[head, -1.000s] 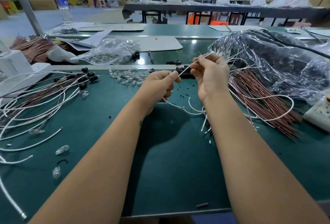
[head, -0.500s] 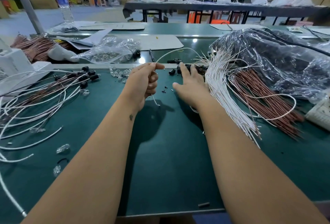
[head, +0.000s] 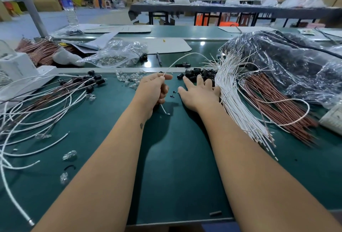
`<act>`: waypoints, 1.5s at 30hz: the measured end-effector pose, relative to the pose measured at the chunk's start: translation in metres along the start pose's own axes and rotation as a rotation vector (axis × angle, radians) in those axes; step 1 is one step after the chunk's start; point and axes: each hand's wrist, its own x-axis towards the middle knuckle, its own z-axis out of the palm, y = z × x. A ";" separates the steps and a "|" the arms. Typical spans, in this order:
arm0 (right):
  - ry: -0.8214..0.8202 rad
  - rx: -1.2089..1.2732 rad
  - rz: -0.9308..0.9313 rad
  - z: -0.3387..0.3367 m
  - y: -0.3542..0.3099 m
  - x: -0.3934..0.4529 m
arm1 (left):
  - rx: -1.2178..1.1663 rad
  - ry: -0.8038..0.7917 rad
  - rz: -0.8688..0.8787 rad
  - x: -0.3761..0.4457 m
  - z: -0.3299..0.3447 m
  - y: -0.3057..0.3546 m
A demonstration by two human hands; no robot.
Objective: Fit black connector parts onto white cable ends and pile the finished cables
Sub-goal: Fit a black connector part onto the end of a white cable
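My left hand [head: 153,91] sits centre frame, fingers curled, thumb and forefinger pinching one white cable [head: 182,58]. The cable arcs up and to the right toward upper centre; its short lower end pokes out below my fist onto the green table [head: 177,167]. My right hand [head: 200,93] is just right of it, palm down, fingers straight and spread wide, holding nothing, fingertips at the heap of black connector parts [head: 199,73] above centre. Whether they touch a part I can't tell. Right of that hand lies the fanned bundle of bare white cables [head: 238,105], then copper-brown wires [head: 277,105] and a clear plastic bag [head: 288,61] at upper right. Finished cables [head: 55,98] with black ends pile at left of frame. Small clear parts [head: 129,80] are scattered upper centre-left.
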 end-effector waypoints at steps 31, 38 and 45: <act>0.124 1.373 -0.337 -0.023 -0.010 -0.030 | -0.051 -0.014 0.120 -0.001 -0.006 0.003; -0.232 1.224 -0.282 -0.016 -0.020 -0.032 | -0.436 0.062 0.113 -0.001 -0.006 0.015; -0.097 0.922 -0.353 -0.011 -0.030 -0.034 | -0.320 0.094 0.141 0.000 -0.002 0.014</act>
